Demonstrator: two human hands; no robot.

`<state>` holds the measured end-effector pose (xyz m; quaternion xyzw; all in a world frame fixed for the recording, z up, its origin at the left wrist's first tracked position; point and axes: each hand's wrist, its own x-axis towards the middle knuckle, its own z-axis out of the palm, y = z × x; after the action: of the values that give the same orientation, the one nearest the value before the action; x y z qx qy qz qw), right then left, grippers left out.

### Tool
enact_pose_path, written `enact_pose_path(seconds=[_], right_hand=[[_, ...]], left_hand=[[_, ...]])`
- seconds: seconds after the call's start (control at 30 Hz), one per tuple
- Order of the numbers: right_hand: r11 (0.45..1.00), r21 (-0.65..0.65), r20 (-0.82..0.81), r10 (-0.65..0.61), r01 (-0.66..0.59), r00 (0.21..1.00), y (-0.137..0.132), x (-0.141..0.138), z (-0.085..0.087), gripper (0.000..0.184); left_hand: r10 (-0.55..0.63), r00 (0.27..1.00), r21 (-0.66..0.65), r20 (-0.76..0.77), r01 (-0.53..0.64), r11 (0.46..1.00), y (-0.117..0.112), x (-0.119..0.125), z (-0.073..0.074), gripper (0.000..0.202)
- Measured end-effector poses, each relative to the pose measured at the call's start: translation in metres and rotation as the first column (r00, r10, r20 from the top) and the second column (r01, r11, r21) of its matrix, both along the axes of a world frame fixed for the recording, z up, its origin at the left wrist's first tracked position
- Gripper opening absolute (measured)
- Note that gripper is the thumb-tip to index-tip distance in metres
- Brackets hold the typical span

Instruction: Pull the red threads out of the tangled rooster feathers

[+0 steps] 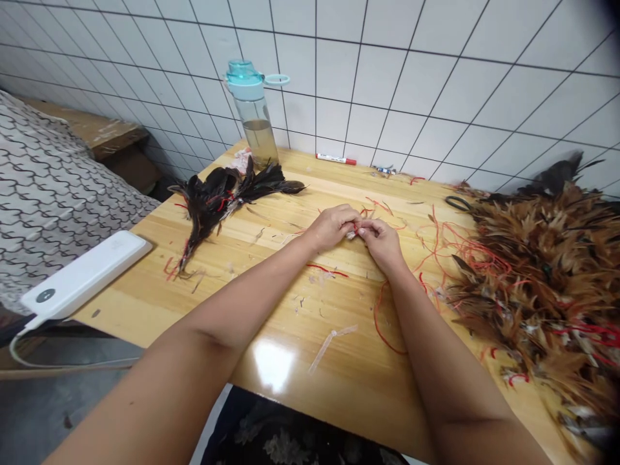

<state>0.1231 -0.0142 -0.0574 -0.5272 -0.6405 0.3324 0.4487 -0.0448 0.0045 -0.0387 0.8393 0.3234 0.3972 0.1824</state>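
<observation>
My left hand (330,226) and my right hand (382,242) meet over the middle of the wooden table (290,310), fingers pinched together. Between the fingertips sits a small whitish piece with a red thread (355,230); what it is exactly I cannot make out. A long red thread (380,320) trails down by my right wrist. A big heap of brown feathers (537,278) lies to the right of my right hand. Black feather bundles (217,197) tied with red thread lie to the left, past my left hand.
A clear water bottle (256,116) with a teal lid stands at the back by the tiled wall. A red marker (336,159) lies beside it. A white power bank (82,274) sits on the left table edge. Scissors (460,203) and loose red threads (450,242) lie nearby.
</observation>
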Motion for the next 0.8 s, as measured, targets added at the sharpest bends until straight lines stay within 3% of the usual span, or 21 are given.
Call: enact_pose_path(seconds=[0.13,0.27,0.57,0.8], right_hand=[[0.999,0.032,0.08,0.039,-0.041,0.996,-0.0017,0.0019,0.0034,0.017],[0.997,0.069,0.127,0.019,-0.028,0.992,-0.001,0.0024,0.0038,0.012],[0.998,0.068,0.133,0.005,-0.014,0.991,-0.0005,0.0036,0.004,0.011],[0.998,0.018,0.046,0.066,-0.067,0.997,-0.0015,0.0044,0.0049,0.016]], left_hand=[[-0.013,1.0,-0.035,0.017,0.014,0.999,0.0009,-0.0014,0.0005,0.018],[-0.036,0.999,-0.16,0.037,0.042,0.986,0.001,-0.002,0.0036,0.017],[-0.083,0.969,-0.371,0.234,0.168,0.913,0.0034,-0.0013,-0.0014,0.012],[0.009,0.953,-0.447,0.303,0.134,0.885,0.0037,-0.0002,-0.0017,0.016]])
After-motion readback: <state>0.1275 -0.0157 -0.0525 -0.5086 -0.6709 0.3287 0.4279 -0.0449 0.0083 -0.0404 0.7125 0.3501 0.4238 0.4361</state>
